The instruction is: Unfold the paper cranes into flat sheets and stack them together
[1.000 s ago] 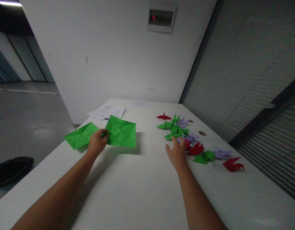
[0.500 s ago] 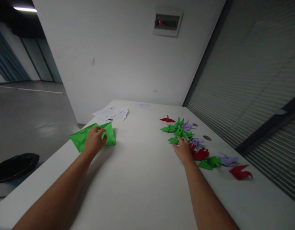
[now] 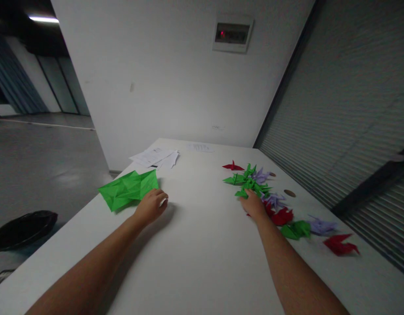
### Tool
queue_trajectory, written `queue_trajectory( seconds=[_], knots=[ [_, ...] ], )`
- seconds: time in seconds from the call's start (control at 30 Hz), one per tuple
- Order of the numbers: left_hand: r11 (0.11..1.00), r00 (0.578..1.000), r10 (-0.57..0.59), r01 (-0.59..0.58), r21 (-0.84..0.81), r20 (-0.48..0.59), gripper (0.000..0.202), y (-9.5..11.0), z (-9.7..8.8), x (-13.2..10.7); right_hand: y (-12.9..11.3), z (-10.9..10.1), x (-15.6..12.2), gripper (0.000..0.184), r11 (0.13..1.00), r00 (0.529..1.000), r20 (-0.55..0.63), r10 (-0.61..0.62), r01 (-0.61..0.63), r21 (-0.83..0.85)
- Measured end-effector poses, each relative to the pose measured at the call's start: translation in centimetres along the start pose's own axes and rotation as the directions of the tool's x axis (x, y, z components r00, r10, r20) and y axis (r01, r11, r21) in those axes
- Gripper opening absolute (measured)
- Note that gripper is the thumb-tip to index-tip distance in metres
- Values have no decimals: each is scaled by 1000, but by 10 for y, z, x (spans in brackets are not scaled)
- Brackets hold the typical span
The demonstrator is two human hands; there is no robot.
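R hand (image 3: pixel 253 204) at a green crane (image 3: pixel 240 194), well rt of the green paper (image 3: pixel 124 190); grip? can't tell. L hand (image 3: pixel 152 207) loosely curled, empty, nr that paper. Pinch lightly, w/o crushing!

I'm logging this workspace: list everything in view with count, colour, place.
table: one, white, centre
creased sheets: apparently two, green, table's left
folded figures: several, red, green and purple, table's right
printed papers: several, white, table's far left
holes: two, brown, table's right
wall box: one, white, back wall
blinds: one set, grey, right
bin: one, black, left floor
curtain: one, blue, far left
lights: two, white, upper left
left hand: one, beside creased sheets
right hand: one, at folded figures
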State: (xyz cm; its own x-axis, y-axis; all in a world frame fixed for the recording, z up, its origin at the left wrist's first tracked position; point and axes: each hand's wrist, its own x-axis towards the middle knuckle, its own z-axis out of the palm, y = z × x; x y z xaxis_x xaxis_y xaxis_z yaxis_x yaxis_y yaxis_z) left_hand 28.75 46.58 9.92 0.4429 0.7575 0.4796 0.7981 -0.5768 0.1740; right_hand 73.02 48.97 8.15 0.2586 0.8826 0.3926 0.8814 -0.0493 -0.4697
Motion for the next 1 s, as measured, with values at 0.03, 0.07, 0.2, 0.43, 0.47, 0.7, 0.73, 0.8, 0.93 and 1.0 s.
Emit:
queue_trajectory(
  seconds=[0.03,0.07,0.2,0.43,0.47,0.7,0.73,0.8,0.93,1.0],
  knots=[
    [1000,1000,1,-1,-21,3,16,2,0,1,-5,-3,-1,49,1000,1000,-10,-4,4,8],
    [999,1000,3,-3,-45,8,16,4,-1,2,-12,-6,-4,47,1000,1000,-22,-14,15,17],
    [977,998,-25,36,-210,55,17,22,-6,5,-65,-23,-38,39,980,992,-73,-103,113,163],
    [679,993,116,-63,-731,22,75,78,5,-7,-161,-35,-112,42,237,843,536,-30,-515,824],
    [642,996,90,-45,-765,16,76,83,8,-9,-166,-34,-117,40,130,815,578,-34,-570,811],
    [402,980,-75,200,-894,186,27,91,19,-8,-164,-11,-138,33,-54,752,655,-81,-659,750],
    [349,974,-84,227,-909,211,28,91,20,-8,-163,-8,-140,34,-29,759,646,-86,-650,759],
    [256,965,-72,262,-930,252,30,92,23,-9,-162,-5,-144,37,55,769,633,-88,-630,774],
    [266,958,5,276,-923,288,27,92,27,-12,-159,3,-149,38,266,795,605,-45,-574,774],
    [353,955,14,274,-895,298,25,92,28,-13,-156,9,-149,34,351,829,560,-21,-518,780]
  ],
)
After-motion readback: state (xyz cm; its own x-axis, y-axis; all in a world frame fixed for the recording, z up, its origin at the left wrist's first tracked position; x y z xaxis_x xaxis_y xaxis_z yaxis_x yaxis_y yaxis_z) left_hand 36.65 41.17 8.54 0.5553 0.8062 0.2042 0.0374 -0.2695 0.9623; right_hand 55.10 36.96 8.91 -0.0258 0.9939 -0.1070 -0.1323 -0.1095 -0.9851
